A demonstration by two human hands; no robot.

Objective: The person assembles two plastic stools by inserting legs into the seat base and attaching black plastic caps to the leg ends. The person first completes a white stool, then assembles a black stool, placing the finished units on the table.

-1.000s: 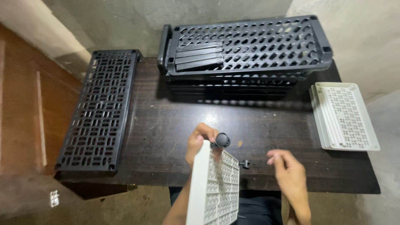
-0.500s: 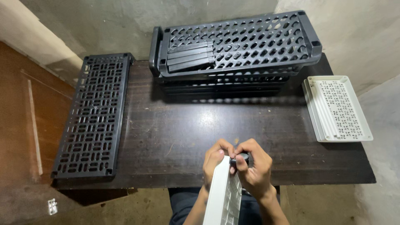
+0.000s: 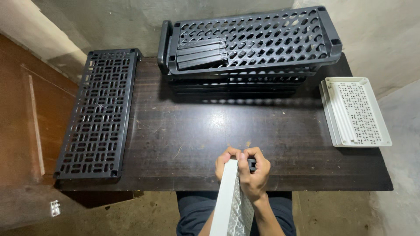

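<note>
Both hands meet at the lower middle of the frame, at the top end of a white perforated panel (image 3: 232,205) held on edge. The right hand (image 3: 254,177) wraps over that end with its fingers curled and pressed together around a small black part (image 3: 252,164), of which only a sliver shows between the knuckles. The left hand (image 3: 224,162) pinches the same end from the other side, its fingertips touching those of the right.

The panel's long axis runs from the grip down and slightly left, out of the bottom edge of the frame, so its lower end is cut off. It stands over the near edge of the dark wooden bench (image 3: 188,131); whether it touches the wood cannot be told. The black part sits right at the grip, nearer the right hand, and its shape is too hidden to make out.

Farther out, a long black slotted panel (image 3: 98,113) lies at the left of the bench. A stack of black perforated trays (image 3: 258,39) fills the upper middle, with flat black strips (image 3: 201,53) resting on it. White panels (image 3: 356,112) lie stacked at the right edge.
</note>
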